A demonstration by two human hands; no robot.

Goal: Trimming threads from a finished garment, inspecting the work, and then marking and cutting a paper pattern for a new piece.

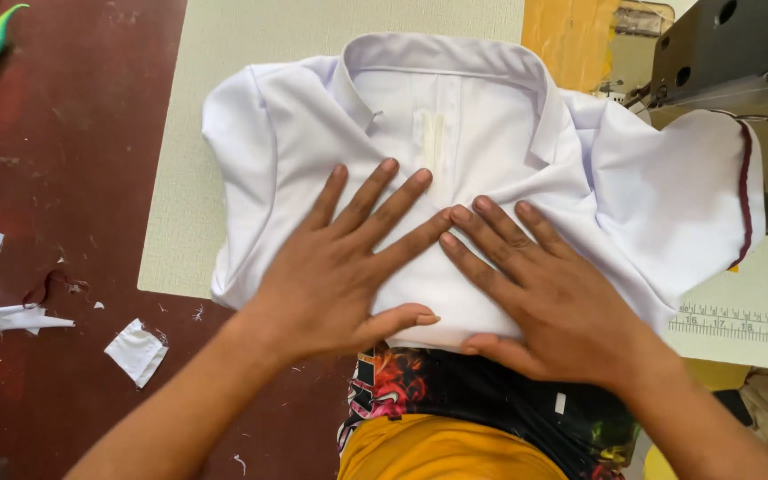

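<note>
Both my hands lie flat and open, gripping nothing: left hand (340, 267) and right hand (540, 284) press on the front of the white shirt (455, 133), fingertips almost meeting near its placket. The shirt sits folded on the pale table top (224, 53), its near edge overhanging toward my lap. Risks as I judge them: the overhang could slide off if pressure eases; the maroon-trimmed sleeve (713, 187) lies right under the sewing machine (731, 53) and could snag; pressing unevenly could set creases.
</note>
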